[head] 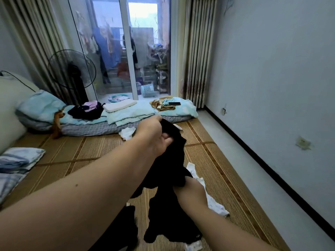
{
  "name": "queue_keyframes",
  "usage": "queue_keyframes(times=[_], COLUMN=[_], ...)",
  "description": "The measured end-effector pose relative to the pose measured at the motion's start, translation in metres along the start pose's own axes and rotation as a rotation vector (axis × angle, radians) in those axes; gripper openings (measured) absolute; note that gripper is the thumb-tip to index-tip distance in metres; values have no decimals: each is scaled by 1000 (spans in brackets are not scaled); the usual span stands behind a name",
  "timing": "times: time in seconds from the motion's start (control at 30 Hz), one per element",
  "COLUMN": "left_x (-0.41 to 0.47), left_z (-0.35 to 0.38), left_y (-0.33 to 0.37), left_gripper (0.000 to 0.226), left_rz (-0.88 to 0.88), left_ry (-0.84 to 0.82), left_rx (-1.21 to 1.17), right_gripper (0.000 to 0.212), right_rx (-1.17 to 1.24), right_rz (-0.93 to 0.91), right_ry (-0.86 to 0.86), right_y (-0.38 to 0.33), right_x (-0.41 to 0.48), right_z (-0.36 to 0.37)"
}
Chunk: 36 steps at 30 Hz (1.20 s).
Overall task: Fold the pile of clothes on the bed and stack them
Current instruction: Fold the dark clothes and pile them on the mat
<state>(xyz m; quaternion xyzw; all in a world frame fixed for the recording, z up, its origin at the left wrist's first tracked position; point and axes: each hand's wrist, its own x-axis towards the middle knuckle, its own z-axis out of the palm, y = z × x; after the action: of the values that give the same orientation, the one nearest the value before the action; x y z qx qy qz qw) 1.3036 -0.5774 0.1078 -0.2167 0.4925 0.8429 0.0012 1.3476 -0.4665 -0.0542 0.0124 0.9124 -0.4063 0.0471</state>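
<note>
A black garment (170, 205) hangs in the air over the woven bed mat (81, 149). My left hand (154, 136) grips its top end, held high. Lower down, my right hand (188, 189) has its fingers buried in the black cloth at mid-length, so they are hidden. The garment's lower end trails down to the mat. A white garment (208, 198) lies crumpled under and to the right of it. Another small white piece (127, 133) lies further back. A folded stack of dark and pink clothes (87, 110) sits on the light blue bedding.
Folded blue quilts (132, 113) and a white pillow (119, 105) line the far side, with a phone (174, 103) on them. Striped folded bedding (18, 162) lies at left. A standing fan (72, 71) and glass doors are behind. A white wall runs along the right.
</note>
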Motion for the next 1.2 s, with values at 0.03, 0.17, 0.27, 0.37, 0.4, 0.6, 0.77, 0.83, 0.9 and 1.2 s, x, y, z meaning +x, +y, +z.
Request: queue_keyframes(times=[0.03,0.17,0.27,0.37,0.4,0.6,0.77,0.83,0.9,1.2], left_x=[3,22,39,47,48,39,28,21,18,12], left_z=[-8,-54,-102,-146,-155,-175,-176,-174,-176,-164], left_y=[7,33,45,52,52,55,58,58,56,20], left_gripper=[15,10,18,26,26,23,30,33,50,53], left_rz=[28,98,174,280,336,621,901,831,667,388], left_ry=[31,179,312,409,435,403,162,-65,-263,-458], left_rx=[5,146,481,842,896,918,1017,1058,1219,939], right_gripper=[26,17,10,20,21,6,14,6,2,13], right_rx=[-77,-166,-306,-281,-212,121,252,330,383,443], right_rz=[-5,-5,-103,-242,-271,-412,-421,-381,-345,-296], right_ry=[-18,11,4,67,119,251,169,146,128,-8], right_y=[4,4,-11,-30,-36,-66,-79,-79,-78,-76], right_x=[3,17,29,32,32,43,49,52,53,48], right_z=[-4,-35,-66,-96,-105,-154,-170,-174,-175,-170])
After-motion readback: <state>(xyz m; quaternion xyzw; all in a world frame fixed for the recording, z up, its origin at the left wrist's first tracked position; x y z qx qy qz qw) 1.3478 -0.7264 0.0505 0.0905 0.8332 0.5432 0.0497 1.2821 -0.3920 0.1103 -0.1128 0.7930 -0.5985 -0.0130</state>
